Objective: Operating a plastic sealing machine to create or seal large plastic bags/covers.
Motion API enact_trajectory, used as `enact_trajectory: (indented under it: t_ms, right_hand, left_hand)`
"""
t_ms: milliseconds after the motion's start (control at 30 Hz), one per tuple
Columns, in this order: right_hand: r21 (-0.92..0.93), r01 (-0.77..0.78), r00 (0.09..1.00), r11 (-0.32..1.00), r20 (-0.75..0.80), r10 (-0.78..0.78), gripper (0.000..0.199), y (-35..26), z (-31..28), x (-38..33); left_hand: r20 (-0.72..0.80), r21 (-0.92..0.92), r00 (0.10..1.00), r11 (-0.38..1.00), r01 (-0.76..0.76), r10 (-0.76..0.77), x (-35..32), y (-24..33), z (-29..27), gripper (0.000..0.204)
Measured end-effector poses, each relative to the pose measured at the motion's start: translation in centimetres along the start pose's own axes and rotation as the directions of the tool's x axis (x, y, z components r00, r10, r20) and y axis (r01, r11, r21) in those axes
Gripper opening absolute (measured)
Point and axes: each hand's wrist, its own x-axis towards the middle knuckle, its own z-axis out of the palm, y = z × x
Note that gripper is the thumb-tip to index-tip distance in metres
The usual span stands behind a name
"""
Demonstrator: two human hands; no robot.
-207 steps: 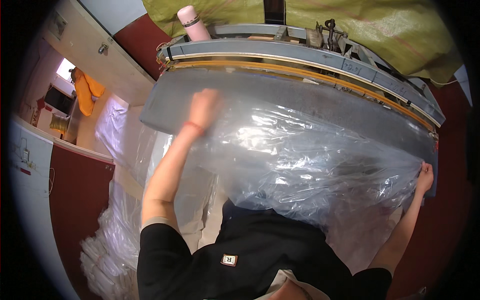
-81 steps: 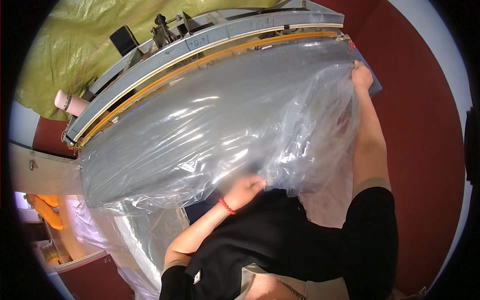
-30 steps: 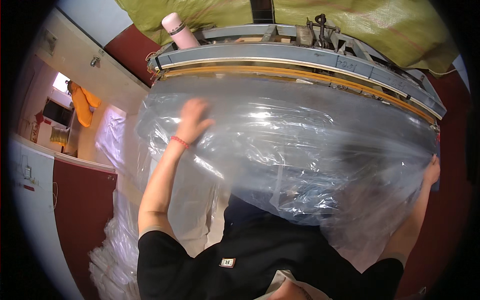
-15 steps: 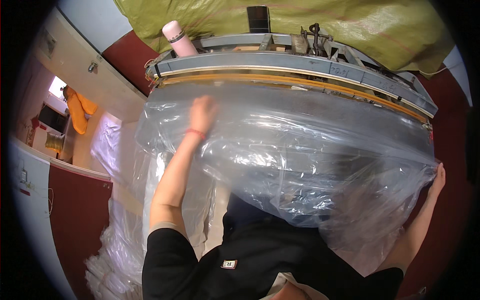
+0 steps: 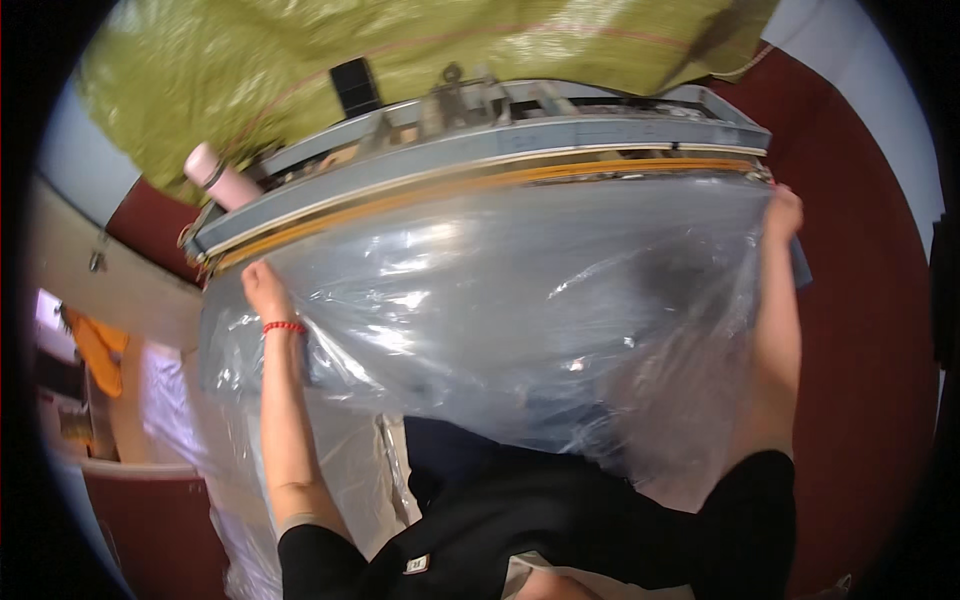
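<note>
A wide, clear plastic sheet (image 5: pixel 480 290) is stretched between my hands, its far edge close to a long metal-framed bench machine (image 5: pixel 430 165) with an orange strip along its front. My left hand (image 5: pixel 265 288), a red beaded band at the wrist, is closed on the sheet near the left end of the strip, with creases fanning out from it. At the right end, my right hand (image 5: pixel 785 213) grips the sheet's far right corner, beside the end of the machine. Nearer me, the plastic hangs loosely toward my body.
A pink bottle (image 5: pixel 222 178) leans behind the machine's left end. Further back, a dark phone (image 5: pixel 355 87) rests against a yellow-green woven sheet (image 5: pixel 480 45). More plastic and pale cloth hang at the lower left. An orange garment (image 5: pixel 98 350) shows beyond the doorway.
My left hand has moved left and now holds the sheet. My right hand has gone up to the machine's right end, pulling the sheet tauter. The view has turned and shifted.
</note>
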Motion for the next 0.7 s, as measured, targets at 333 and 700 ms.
enact_trajectory:
  t_ms: [333,700]
  right_hand:
    - [0.676,-0.084,0.996,0.732,0.039,0.078,0.021,-2.5,10.4,-0.6]
    - [0.76,-0.37,0.893,0.535,0.132,0.43,0.014,-2.9,8.5,0.2]
  left_hand:
    - [0.147,-0.209,0.977,0.97,-0.12,0.153,7.8,-7.3,2.6,0.017]
    - [-0.009,-0.136,1.0,0.99,-0.02,0.019,7.8,-6.0,1.1,0.008]
